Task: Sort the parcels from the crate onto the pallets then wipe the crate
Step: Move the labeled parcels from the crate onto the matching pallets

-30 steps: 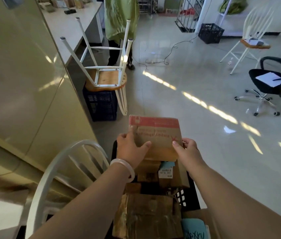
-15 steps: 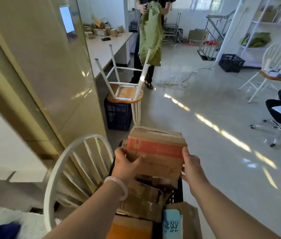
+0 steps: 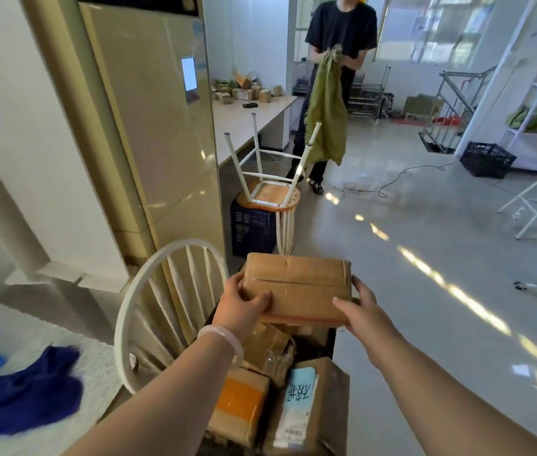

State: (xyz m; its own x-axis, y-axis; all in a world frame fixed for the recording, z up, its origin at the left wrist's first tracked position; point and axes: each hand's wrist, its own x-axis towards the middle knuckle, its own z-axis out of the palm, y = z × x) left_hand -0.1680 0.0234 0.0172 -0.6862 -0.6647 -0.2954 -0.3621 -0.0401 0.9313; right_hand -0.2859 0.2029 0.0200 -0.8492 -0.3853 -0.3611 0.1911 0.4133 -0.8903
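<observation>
A flat brown cardboard parcel is held up over the black crate in front of me. My left hand grips its left end, thumb on top. My right hand grips its right end. The crate below holds several more parcels, among them one with an orange patch and one with a light blue label. Most of the crate's rim is hidden by the parcels and my arms.
A white chair back stands just left of the crate. A blue cloth lies on a white surface at lower left. Ahead, an upturned stool sits on a dark crate. A person holding a green sack stands beyond. Another black crate sits far right.
Both hands have lifted the parcel higher and tipped it so its plain top faces me. My view has risen, bringing in the person and more of the room.
</observation>
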